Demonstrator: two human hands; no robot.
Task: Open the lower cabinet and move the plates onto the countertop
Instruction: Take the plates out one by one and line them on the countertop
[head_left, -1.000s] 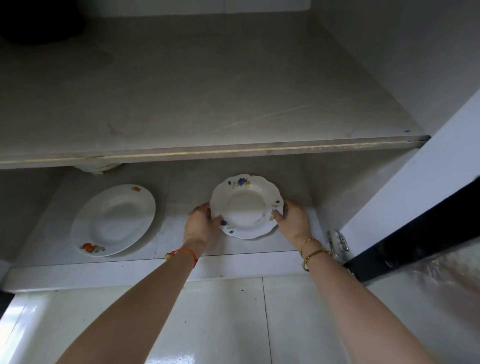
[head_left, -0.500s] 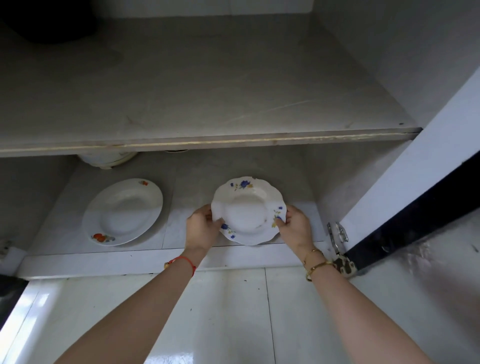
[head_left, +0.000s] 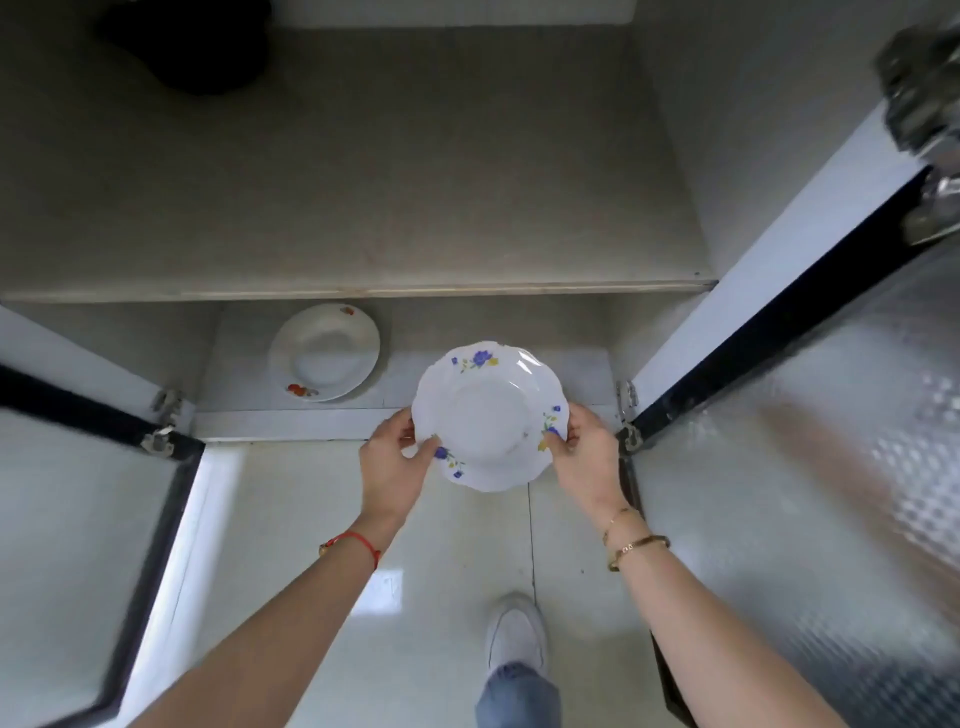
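I see both hands holding the blue-flowered plate (head_left: 488, 415) by its scalloped rim, in the air in front of the open lower cabinet (head_left: 363, 182) and above the pale floor tiles (head_left: 291, 519). My left hand (head_left: 392, 467) grips the plate's left edge: the thumb lies on the upper face beside a blue flower, and the other fingers curl under the rim, out of sight. My right hand (head_left: 587, 462) grips the right edge the same way, thumb on top next to the blue and yellow flowers, fingers tucked beneath. The plate sits between the two palms, roughly level and face up.

The second plate (head_left: 324, 353), white with red-orange flowers, lies flat on the cabinet's bottom shelf, back and to the left, well apart from either hand.

I can read no brand, label or writing on either plate or on the cabinet doors (head_left: 779, 415); the only markings are the painted flowers.
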